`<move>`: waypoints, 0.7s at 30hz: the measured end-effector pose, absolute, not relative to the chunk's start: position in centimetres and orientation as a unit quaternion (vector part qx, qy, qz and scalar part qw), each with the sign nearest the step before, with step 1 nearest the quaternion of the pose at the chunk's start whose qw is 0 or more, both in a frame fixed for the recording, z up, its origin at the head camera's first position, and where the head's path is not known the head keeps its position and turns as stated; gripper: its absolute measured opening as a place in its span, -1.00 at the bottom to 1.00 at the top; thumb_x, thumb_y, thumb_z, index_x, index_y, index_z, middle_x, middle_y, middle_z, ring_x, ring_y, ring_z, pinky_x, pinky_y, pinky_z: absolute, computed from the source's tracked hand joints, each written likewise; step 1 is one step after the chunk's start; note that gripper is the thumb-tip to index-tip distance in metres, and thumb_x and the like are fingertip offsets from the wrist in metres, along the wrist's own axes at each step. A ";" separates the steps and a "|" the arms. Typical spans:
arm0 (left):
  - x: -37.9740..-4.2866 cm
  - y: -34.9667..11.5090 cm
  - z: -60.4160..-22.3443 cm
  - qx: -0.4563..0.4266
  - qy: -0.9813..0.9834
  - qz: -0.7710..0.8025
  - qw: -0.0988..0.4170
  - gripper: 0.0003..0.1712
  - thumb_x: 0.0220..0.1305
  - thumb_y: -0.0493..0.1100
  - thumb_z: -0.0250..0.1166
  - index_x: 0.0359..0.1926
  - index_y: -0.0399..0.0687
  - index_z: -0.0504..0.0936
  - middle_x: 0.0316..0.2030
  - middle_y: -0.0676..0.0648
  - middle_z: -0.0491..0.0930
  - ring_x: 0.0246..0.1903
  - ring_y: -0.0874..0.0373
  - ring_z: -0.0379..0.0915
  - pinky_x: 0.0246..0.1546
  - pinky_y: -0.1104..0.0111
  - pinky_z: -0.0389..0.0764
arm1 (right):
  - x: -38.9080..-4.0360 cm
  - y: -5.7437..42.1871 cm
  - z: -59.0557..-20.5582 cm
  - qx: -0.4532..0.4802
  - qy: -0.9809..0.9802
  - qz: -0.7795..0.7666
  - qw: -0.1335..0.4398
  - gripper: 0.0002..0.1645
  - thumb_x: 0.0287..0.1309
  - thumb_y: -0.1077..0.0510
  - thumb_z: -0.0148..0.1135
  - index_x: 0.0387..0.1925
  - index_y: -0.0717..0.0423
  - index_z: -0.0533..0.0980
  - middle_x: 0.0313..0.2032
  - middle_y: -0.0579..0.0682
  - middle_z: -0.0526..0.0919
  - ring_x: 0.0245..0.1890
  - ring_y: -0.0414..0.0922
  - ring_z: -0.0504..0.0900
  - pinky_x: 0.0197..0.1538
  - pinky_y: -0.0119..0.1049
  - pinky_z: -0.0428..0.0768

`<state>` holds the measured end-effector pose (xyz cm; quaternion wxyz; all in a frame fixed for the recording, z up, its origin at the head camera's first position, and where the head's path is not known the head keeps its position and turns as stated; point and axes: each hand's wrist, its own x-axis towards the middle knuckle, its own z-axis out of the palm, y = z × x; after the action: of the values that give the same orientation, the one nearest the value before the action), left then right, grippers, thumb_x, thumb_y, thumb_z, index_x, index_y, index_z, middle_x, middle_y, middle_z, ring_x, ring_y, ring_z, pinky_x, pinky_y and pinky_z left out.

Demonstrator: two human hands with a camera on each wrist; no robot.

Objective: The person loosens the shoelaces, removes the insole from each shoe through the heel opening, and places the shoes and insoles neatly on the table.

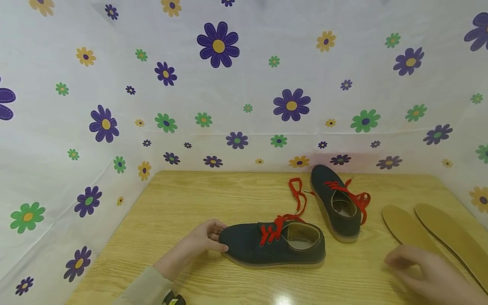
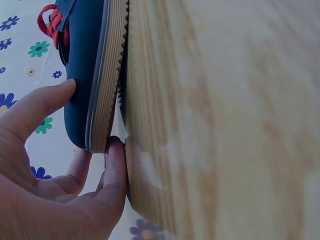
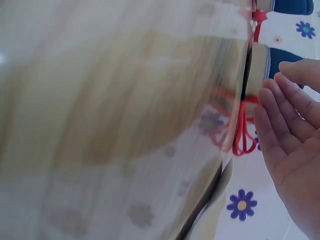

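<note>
A dark navy shoe (image 1: 242, 243) with red laces (image 1: 270, 232) lies on its sole, toe to the left. At its toe, my left hand (image 1: 196, 240) pinches it: the left wrist view has the thumb (image 2: 62, 92) on the upper and a fingertip at the bottom edge of the ribbed sole (image 2: 106, 75). Over on the right, my right hand (image 1: 428, 271) hovers with relaxed fingers and nothing in it, partly covering one tan insole (image 1: 406, 226). A second tan insole (image 1: 451, 235) lies beside that one.
The matching navy shoe (image 1: 324, 188) stands behind, angled, its red laces loose. A wooden table (image 1: 213, 190) carries everything. White cloth (image 1: 248, 76) printed with flowers rises at the back and sides. Something small and black (image 1: 174, 298) shows at the bottom edge, by the left sleeve.
</note>
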<state>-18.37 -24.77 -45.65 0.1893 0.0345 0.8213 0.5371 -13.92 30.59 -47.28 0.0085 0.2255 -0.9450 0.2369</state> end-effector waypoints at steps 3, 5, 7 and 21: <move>-18.3 -24.8 -45.6 0.037 0.820 0.538 0.191 -0.29 0.14 -0.39 0.54 0.30 -0.34 0.48 0.13 -0.26 0.56 0.01 0.02 0.58 0.13 0.15 0.60 | -14.1 29.9 -47.3 0.240 -0.936 0.257 0.014 -0.76 0.19 0.21 0.55 -0.16 -0.13 0.68 -0.23 -0.37 0.71 -0.24 -0.58 0.56 -0.23 -0.43 0.65; -18.3 -24.8 -45.6 0.036 0.818 0.541 0.192 -0.29 0.13 -0.39 0.54 0.30 -0.33 0.48 0.13 -0.26 0.56 0.01 0.02 0.59 0.13 0.16 0.60 | -14.2 29.4 -47.5 0.267 -0.921 0.283 0.027 -0.70 0.16 0.28 0.55 -0.15 -0.10 0.68 -0.23 -0.34 0.72 -0.24 -0.55 0.57 -0.23 -0.46 0.64; -18.3 -24.7 -45.6 0.037 0.817 0.541 0.194 -0.29 0.13 -0.38 0.55 0.29 -0.33 0.48 0.13 -0.26 0.57 0.01 0.03 0.59 0.13 0.17 0.60 | -14.4 28.9 -47.8 0.305 -0.895 0.324 0.047 -0.62 0.10 0.40 0.54 -0.13 -0.06 0.67 -0.22 -0.30 0.73 -0.24 -0.51 0.60 -0.23 -0.48 0.62; -18.4 -24.7 -45.6 0.031 0.817 0.542 0.192 -0.29 0.13 -0.39 0.54 0.29 -0.33 0.48 0.12 -0.25 0.57 0.01 0.03 0.60 0.11 0.18 0.60 | -16.0 24.6 -46.7 0.389 -0.820 0.415 0.064 -0.53 0.07 0.58 0.43 -0.11 0.03 0.66 -0.23 -0.16 0.75 -0.27 -0.34 0.67 -0.17 -0.52 0.63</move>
<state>-18.40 -24.71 -45.63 0.1921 0.0306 0.8173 0.5425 -15.96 24.60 -46.71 0.0642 0.3893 -0.8196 0.4155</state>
